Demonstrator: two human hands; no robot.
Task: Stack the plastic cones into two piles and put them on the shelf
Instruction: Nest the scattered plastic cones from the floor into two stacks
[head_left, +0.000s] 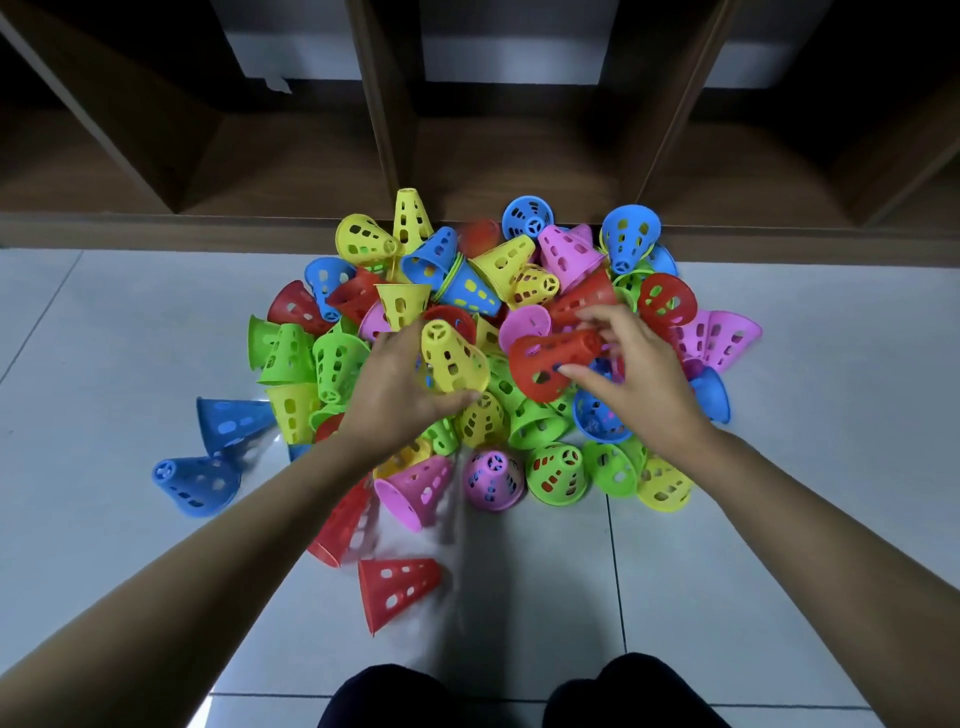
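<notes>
A big heap of perforated plastic cones (467, 291) in red, yellow, green, blue and pink lies on the tiled floor in front of a wooden shelf (483, 166). My left hand (395, 395) grips a yellow cone (453, 358) at its wide end, the narrow tip pointing up and away. My right hand (634, 374) holds a red cone (550, 358) lying sideways, its wide mouth facing left toward the yellow one. Both cones are just above the middle of the heap, a short gap between them.
Loose cones lie apart from the heap: two blue cones (208, 457) at the left, a red cone (397, 590) near my knees (519, 696). The shelf's dark compartments open behind the heap. Grey tile floor (779, 519) surrounds the pile.
</notes>
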